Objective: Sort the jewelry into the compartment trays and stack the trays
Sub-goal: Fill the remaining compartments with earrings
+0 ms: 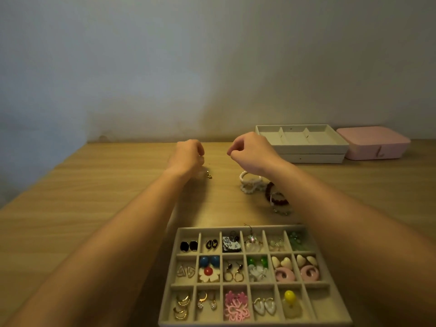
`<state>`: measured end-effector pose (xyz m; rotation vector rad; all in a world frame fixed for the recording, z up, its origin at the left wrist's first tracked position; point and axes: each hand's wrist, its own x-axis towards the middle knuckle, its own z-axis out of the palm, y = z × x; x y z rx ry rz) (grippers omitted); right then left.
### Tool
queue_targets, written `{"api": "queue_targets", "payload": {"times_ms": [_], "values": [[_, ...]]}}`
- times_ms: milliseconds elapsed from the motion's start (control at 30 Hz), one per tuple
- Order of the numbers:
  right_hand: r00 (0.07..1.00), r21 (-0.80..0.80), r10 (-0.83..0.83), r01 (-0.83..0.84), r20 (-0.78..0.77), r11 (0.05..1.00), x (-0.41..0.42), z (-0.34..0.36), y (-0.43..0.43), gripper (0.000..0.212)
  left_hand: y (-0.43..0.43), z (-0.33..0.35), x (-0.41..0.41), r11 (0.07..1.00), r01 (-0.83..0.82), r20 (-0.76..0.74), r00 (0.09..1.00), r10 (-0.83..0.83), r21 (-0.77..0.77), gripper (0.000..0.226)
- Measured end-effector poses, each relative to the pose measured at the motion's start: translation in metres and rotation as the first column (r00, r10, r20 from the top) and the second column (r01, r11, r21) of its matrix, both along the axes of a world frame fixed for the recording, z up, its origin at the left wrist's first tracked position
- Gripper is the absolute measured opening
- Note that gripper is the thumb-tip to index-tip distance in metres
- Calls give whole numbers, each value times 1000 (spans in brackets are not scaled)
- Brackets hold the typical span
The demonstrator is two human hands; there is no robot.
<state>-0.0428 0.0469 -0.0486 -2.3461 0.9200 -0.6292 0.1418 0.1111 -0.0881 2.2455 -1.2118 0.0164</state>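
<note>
The compartment tray (316,303) is nearly filled, bracelets (247,187) beyond it are left unsorted, and what is pinched in the curled grips of left hand (188,156) and right hand (251,152) cannot be told.

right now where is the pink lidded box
In the head view the pink rectangular box sits far right on the wooden table, just right of the stacked beige trays.

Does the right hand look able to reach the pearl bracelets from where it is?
Probably yes. The pearl bracelets lie uncovered on the table just below the right hand, with nothing between them. The hand is curled in a pinch, so it may be occupied.
</note>
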Motion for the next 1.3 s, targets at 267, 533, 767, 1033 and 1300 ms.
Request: {"api": "queue_targets", "payload": {"times_ms": [267, 533, 767, 1033, 1300], "values": [[985, 224, 97, -127, 141, 966, -33, 20, 32, 30, 65, 62, -60, 917, 172, -743, 541, -394, -361, 13], [935, 163, 94, -158, 343, 974, -85, 31, 92, 18, 125, 72, -112, 832, 198, -806, 210, -553, -519, 24], [962, 164, 133, -175, 238, 971, -121, 45, 124, 23, 162, 73, -152, 864, 190, -825, 258, -503, -467, 23], [978, 291, 207, -205, 24, 934, -152, 43, 127, 17, 177, 60, -191, 912, 192, -820, 398, -411, -364, 26], [935, 407, 318, -233, -155, 883, -197, 21, 104, 16, 171, 33, -202, 887, 461, -347, 829, -439, -21, 3]]}}
